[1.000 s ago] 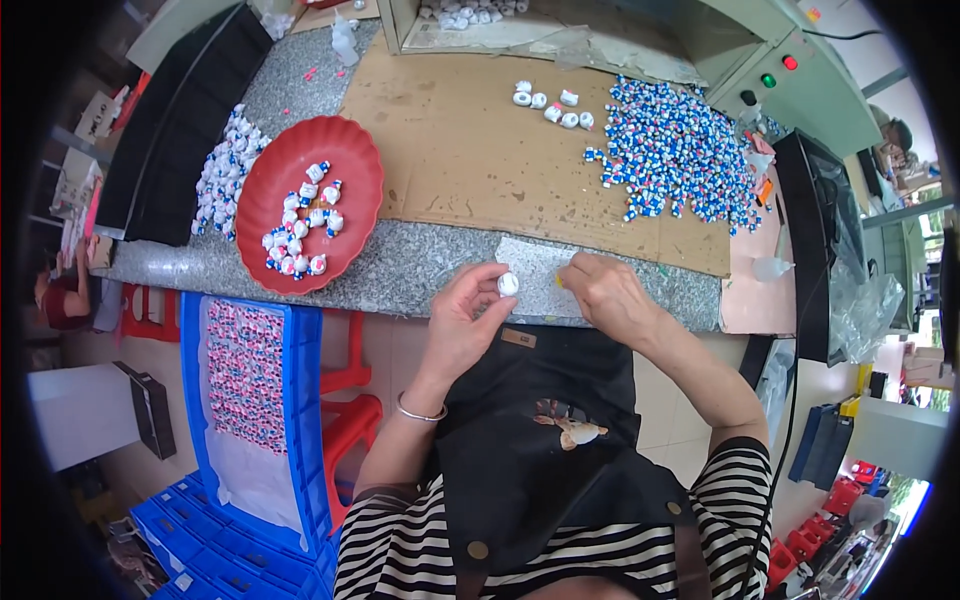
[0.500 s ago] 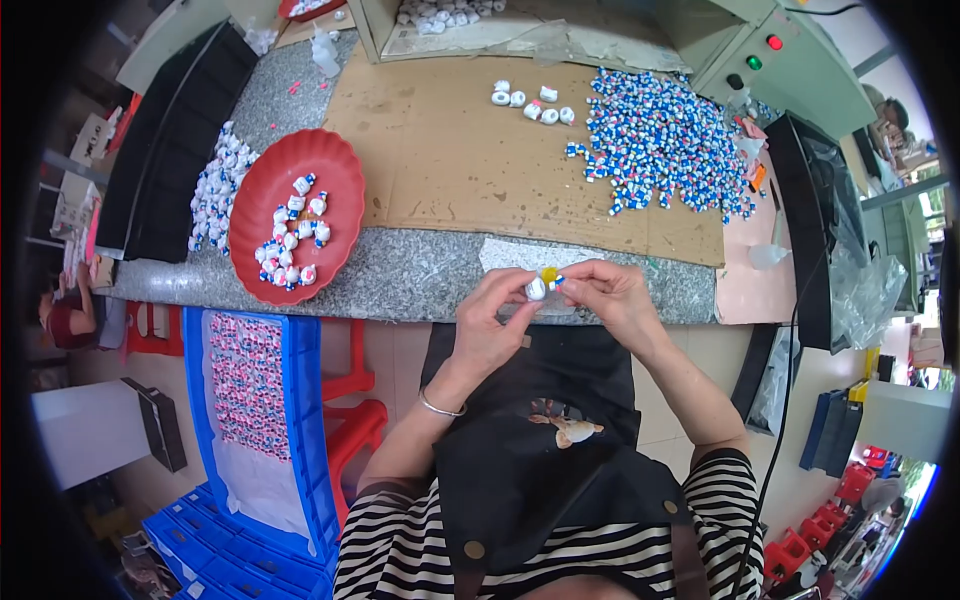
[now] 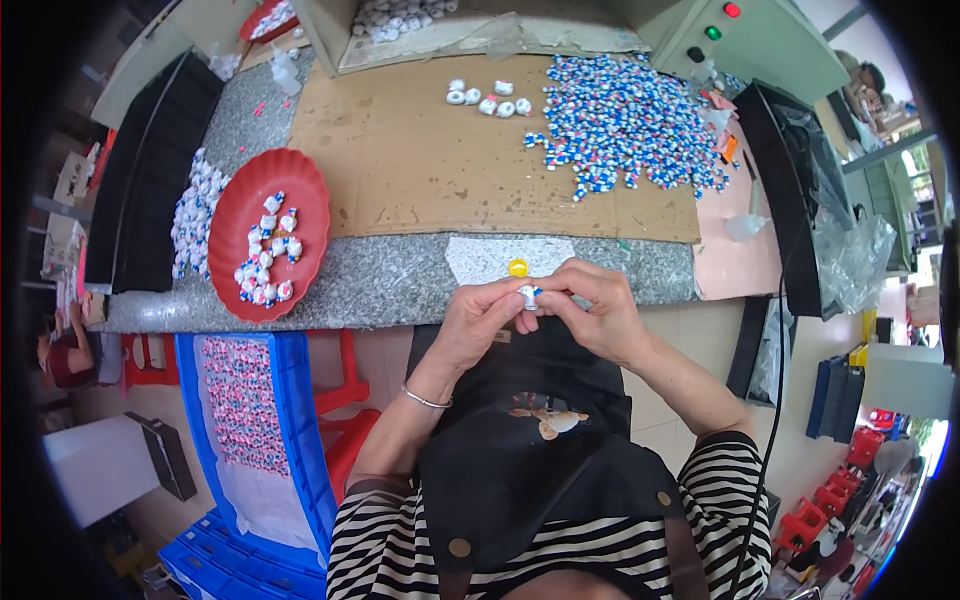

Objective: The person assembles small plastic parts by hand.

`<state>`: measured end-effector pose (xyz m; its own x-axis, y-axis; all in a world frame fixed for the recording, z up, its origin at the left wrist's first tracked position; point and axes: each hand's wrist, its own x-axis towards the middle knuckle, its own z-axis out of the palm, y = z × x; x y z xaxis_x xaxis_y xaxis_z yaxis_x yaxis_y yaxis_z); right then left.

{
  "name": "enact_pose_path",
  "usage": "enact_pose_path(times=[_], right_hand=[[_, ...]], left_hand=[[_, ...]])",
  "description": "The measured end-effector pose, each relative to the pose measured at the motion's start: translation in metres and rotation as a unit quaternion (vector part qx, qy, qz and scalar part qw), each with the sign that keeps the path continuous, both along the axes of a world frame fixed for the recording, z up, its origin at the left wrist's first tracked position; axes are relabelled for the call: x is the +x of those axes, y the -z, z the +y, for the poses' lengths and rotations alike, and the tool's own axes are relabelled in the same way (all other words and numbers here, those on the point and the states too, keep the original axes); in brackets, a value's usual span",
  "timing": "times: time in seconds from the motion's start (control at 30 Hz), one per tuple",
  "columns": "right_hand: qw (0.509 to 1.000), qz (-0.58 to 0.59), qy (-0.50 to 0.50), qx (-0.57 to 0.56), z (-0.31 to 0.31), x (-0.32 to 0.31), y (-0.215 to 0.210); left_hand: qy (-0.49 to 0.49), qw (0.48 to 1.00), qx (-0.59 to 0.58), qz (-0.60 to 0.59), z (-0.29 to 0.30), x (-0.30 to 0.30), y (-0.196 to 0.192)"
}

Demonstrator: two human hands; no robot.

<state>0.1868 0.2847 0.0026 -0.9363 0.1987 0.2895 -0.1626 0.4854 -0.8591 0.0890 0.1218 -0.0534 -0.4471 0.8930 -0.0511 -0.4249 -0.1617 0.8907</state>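
Between my two hands, at the table's near edge, a small white figurine piece (image 3: 528,292) with a bit of blue on it is held in the fingertips. My left hand (image 3: 474,322) pinches it from the left side. From the right, my right hand (image 3: 602,312) presses thumb and fingers on the blue part, which touches the white piece. Just beyond the fingertips is a small round yellow thing (image 3: 518,268), over a white speckled sheet (image 3: 475,258). Fingers partly cover the piece.
A red scalloped plate (image 3: 225,210) with several white-and-blue figurines stands left, beside a pile of similar ones (image 3: 195,215). Several white hollow pieces (image 3: 490,103) and a heap of tiny blue-white parts (image 3: 630,120) lie on cardboard (image 3: 400,150). A blue crate (image 3: 295,400) stands below left.
The blue-and-white part in my right fingers has come against the white piece. My hands have closed in together, and the yellow round thing now shows beyond the fingertips. The whole view has shifted.
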Motion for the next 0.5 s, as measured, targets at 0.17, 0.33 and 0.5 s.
enact_pose_path(times=[0.17, 0.33, 0.5], right_hand=[[0.994, 0.052, 0.092, -0.022, 0.010, 0.014, 0.018], [0.837, 0.113, 0.532, -0.058, 0.110, 0.084, 0.074], [0.806, 0.117, 0.580, 0.021, 0.224, 0.107, 0.092]], left_hand=[[-0.025, 0.990, -0.048, 0.130, 0.003, -0.014, -0.016], [-0.302, 0.873, -0.127, 0.361, -0.064, -0.066, -0.029], [-0.444, 0.657, -0.248, 0.556, -0.117, -0.110, -0.038]])
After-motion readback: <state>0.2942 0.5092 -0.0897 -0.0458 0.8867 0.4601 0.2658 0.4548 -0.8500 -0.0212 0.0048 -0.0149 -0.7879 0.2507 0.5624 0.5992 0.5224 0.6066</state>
